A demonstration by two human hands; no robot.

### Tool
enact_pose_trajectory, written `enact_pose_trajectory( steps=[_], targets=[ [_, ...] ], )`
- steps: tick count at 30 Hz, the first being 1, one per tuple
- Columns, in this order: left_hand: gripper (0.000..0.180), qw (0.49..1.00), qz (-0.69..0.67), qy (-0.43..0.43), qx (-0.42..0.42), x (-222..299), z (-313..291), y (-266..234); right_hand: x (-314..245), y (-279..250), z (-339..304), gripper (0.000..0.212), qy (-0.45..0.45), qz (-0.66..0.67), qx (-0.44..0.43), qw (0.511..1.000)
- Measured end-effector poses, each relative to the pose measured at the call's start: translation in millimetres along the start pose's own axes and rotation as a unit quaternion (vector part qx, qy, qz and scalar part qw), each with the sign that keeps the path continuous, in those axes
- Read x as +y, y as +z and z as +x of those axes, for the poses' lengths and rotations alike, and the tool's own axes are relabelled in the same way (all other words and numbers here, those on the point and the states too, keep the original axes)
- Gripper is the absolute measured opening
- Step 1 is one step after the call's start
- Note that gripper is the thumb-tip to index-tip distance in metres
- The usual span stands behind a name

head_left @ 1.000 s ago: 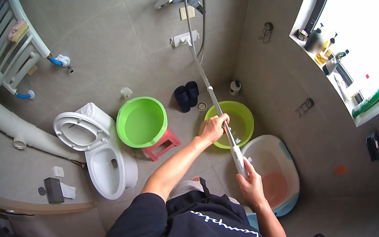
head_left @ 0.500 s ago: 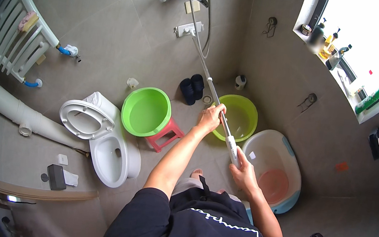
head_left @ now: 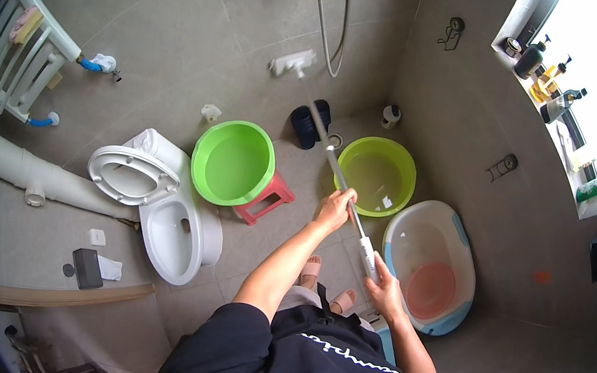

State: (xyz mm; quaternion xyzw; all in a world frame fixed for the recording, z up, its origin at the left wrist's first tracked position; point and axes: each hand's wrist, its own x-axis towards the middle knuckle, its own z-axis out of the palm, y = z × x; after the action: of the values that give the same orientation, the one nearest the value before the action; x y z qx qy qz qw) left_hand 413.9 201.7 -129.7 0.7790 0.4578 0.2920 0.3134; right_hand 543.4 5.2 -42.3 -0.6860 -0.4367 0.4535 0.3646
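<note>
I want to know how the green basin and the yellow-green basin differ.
The green basin is bright green; the yellow-green basin leans yellow. The green basin sits over a red stool; the yellow-green basin stands on the floor. In view, the pole crosses the yellow-green basin's edge, not the green basin. Both are round and open.

A basin point(head_left: 212, 168) sits on the stool point(head_left: 278, 186), right of the toilet point(head_left: 171, 249). Right of the pole point(head_left: 336, 167), another basin point(head_left: 406, 189) and a tub point(head_left: 413, 242) line the floor's point(head_left: 247, 255) right edge.
</note>
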Motion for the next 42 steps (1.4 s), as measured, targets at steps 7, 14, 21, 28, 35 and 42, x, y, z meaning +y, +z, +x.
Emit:
enact_pose_trajectory(
  steps=[7,14,21,28,35,42],
  targets=[
    [0.023,0.99,0.003,-0.132,-0.043,-42,-11,-10,16,25,34,0.056,0.002,-0.065,-0.049,0.997],
    [0.02,0.992,-0.001,-0.111,-0.052,-42,11,-6,-21,-3,53,0.057,0.051,-0.063,-0.085,0.993],
    [0.021,0.996,-0.001,-0.081,-0.033,5,30,-33,-48,-39,53,0.057,0.088,-0.027,-0.102,0.991],
    [0.017,0.996,-0.035,-0.073,-0.04,3,40,-21,-57,-60,67,0.058,0.123,-0.031,-0.113,0.986],
    [0.012,0.993,-0.031,-0.104,-0.052,-4,73,11,-81,-94,109,0.059,0.172,-0.016,-0.163,0.971],
    [0.011,0.988,-0.017,-0.142,-0.052,1,109,35,-66,-135,155,0.058,0.18,0.011,-0.198,0.963]
  ],
)
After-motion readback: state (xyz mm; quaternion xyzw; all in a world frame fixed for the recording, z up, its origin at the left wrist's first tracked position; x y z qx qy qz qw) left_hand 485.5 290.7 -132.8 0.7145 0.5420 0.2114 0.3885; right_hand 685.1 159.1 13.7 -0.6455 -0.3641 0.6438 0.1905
